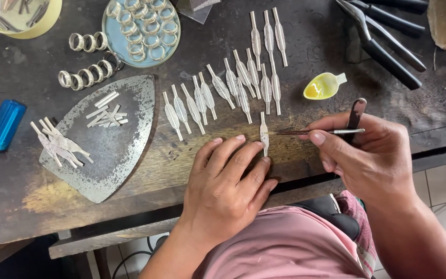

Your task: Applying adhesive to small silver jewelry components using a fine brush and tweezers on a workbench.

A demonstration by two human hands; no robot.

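Observation:
My left hand (226,178) lies flat on the dark wooden bench (311,36), fingertips touching a small silver leaf-shaped metal piece (264,133) and pinning it down. My right hand (367,155) grips a thin brush (318,132) whose tip meets that piece from the right; a dark flat tool (356,112) also sticks up from this hand. Just beyond, several more leaf-shaped pieces (223,88) lie in a slanted row.
A yellow spoon-shaped dish (323,86) sits to the right of the row. Black pliers (388,36) lie far right. A worn metal plate (112,137) holds silver strips. Silver rings (86,75) lie loose and on a blue dish (141,26). A blue lighter (3,125) is far left.

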